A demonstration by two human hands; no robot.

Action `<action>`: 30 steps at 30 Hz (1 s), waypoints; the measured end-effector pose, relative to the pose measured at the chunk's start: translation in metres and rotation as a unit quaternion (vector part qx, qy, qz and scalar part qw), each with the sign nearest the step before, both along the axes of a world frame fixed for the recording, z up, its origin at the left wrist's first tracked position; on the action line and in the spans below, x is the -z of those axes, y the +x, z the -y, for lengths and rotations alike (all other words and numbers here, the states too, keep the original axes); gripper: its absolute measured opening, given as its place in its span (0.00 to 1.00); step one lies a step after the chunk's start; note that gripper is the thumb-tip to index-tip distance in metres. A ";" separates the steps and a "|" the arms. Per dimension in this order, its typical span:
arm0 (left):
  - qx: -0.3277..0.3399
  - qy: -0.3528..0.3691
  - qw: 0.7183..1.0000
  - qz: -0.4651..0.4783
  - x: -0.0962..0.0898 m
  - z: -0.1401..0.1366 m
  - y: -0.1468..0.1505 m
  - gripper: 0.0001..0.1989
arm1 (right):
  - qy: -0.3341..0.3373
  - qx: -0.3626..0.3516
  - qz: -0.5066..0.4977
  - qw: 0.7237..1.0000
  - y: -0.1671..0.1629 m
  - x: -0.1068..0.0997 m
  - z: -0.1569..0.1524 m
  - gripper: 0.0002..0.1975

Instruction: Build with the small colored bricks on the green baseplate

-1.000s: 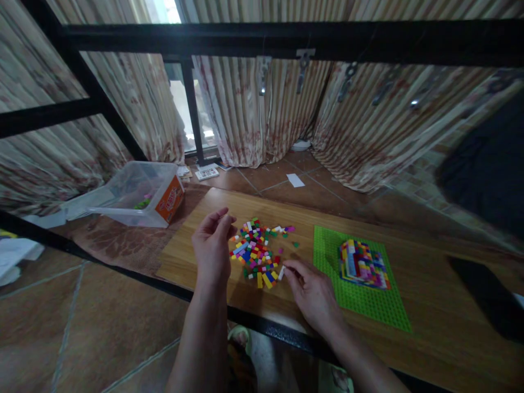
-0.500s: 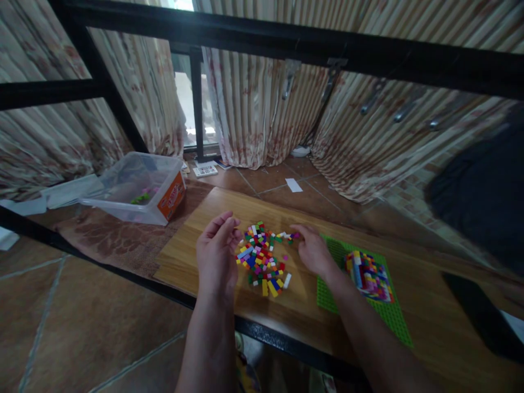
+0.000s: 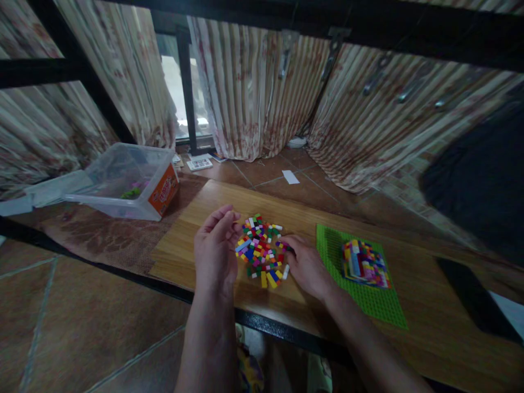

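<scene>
Small coloured toy bricks point(image 3: 257, 252) lie in a loose pile on the wooden board point(image 3: 180, 234). My left hand point(image 3: 215, 240) is raised at the pile's left side, thumb and fingers pinched together; whatever is between them is too small to make out. At the pile's right edge, my right hand point(image 3: 305, 265) has its fingertips low over the board, closed around a small purple brick point(image 3: 281, 244). To its right lies a green studded baseplate point(image 3: 385, 308), with a block of built-up multicoloured bricks point(image 3: 365, 263) on it.
A clear plastic bin point(image 3: 123, 169) with an orange label and some pieces inside stands at the left. A dark flat object point(image 3: 470, 295) lies right of the baseplate. Black metal bars point(image 3: 94, 103) cross in front of the curtains point(image 3: 249, 98).
My right hand has moved from the upper right of the pile down and left, against its right edge. My left hand keeps its pinched pose. The camera view has shifted slightly.
</scene>
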State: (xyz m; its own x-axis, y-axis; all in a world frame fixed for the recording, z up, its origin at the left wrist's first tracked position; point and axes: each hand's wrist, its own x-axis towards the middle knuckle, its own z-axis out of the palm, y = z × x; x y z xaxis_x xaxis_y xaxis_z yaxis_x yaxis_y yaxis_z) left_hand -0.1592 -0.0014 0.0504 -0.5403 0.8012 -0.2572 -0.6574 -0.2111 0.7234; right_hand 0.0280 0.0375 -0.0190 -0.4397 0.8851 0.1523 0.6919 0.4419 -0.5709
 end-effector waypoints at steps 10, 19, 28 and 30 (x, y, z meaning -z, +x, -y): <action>0.015 -0.011 1.000 -0.021 -0.001 -0.001 0.004 0.13 | -0.023 0.085 -0.035 0.995 0.013 -0.009 0.009 0.16; 0.025 -0.016 0.999 -0.029 0.000 -0.002 0.009 0.12 | -0.016 0.170 0.130 0.977 0.038 -0.010 0.007 0.11; 0.015 -0.029 0.999 -0.040 0.003 -0.002 0.009 0.14 | -0.077 0.102 0.066 0.990 0.017 -0.013 0.017 0.12; 0.021 -0.029 0.999 -0.039 0.002 -0.003 0.010 0.13 | -0.094 0.088 0.036 0.991 0.015 -0.012 0.018 0.12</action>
State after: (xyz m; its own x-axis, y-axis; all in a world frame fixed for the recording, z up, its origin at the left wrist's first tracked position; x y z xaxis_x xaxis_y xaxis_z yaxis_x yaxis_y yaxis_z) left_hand -0.1489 0.0012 0.0480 -0.5275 0.8083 -0.2616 -0.6052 -0.1413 0.7835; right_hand 0.0434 0.0199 -0.0072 -0.2792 0.9590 -0.0491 0.7908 0.2007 -0.5782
